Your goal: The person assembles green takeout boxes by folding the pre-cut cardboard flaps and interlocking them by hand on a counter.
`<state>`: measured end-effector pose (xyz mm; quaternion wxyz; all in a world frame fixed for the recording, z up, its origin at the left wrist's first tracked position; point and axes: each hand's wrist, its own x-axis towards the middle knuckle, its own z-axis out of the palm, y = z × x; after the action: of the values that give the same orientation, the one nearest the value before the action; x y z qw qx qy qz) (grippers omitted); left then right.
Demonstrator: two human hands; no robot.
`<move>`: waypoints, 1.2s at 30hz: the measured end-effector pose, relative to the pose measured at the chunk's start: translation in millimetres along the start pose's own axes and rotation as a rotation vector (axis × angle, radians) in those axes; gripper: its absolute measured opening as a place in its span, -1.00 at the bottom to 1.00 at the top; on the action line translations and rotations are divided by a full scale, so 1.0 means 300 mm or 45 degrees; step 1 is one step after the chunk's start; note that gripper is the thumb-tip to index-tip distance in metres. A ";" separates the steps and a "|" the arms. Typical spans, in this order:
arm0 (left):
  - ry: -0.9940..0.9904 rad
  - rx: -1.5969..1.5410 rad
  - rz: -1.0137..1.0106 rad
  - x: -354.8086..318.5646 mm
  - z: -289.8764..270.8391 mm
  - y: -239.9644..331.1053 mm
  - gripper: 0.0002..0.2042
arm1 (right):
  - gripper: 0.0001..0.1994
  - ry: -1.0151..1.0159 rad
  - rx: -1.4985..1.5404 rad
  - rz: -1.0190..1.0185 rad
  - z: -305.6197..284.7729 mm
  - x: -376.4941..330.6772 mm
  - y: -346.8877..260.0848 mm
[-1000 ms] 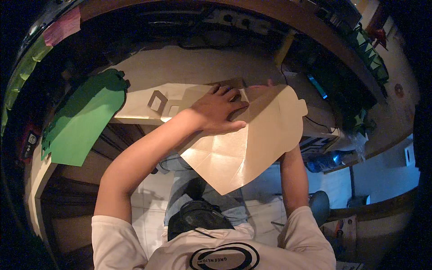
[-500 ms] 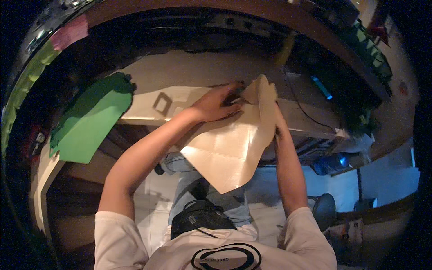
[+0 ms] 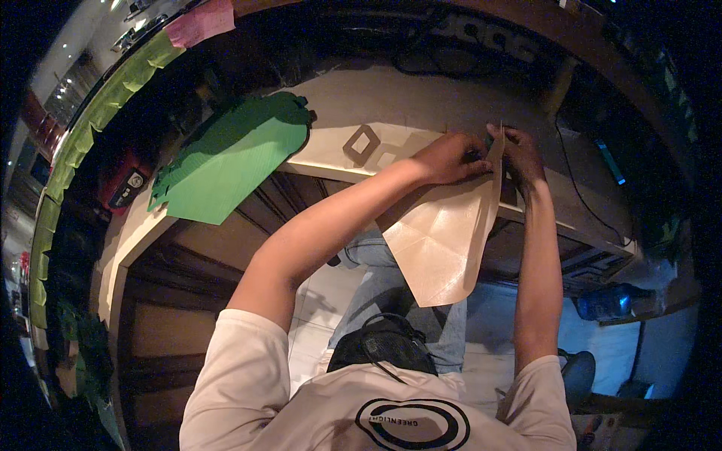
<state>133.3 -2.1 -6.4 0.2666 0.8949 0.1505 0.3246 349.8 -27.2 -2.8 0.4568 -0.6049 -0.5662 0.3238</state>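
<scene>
A creased tan sheet [image 3: 440,244], paper-like with a cut outline, hangs over the table's near edge above my lap. Its upper end stands nearly edge-on between my two hands. My left hand [image 3: 455,159] is closed, with curled fingers pinching that upper end from the left. My right hand [image 3: 523,156] grips the same end from the right, its fingertips close to the top edge. What the fingertips do between the layers is partly hidden. Left of my left hand, a small brown diamond-shaped frame [image 3: 351,144] lies on the tabletop.
A large green sheet [image 3: 233,177] with a jagged edge lies at the table's left. Right of my hands are a dark cable [image 3: 575,192] and a slim cyan object [image 3: 611,162]. A blue bottle [image 3: 604,303] is at lower right. Pink and yellow-green strips [image 3: 113,98] line the upper-left rim.
The view has shifted, so everything sits farther right. My right hand now shows beside the sheet's top instead of behind it, and the sheet has turned more edge-on.
</scene>
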 end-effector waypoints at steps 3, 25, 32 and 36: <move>-0.009 0.001 0.066 0.018 0.020 0.029 -0.71 | -0.71 0.021 0.045 -0.176 -0.024 -0.036 0.007; 0.281 -0.216 -0.083 0.056 0.147 -0.067 -0.47 | -0.41 0.431 0.188 -0.584 0.058 0.009 0.157; 0.403 -0.376 -0.396 0.096 0.249 -0.171 -0.34 | -0.13 0.424 -0.385 -1.226 0.045 0.066 0.248; 0.352 -0.228 -0.418 0.088 0.252 -0.129 -0.33 | -0.65 0.440 -0.109 -0.893 0.049 0.013 0.217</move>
<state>199.1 12.4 -64.4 0.3710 0.7783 0.2997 0.4084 362.3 -16.7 -67.5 0.6027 -0.4390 -0.6662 0.0176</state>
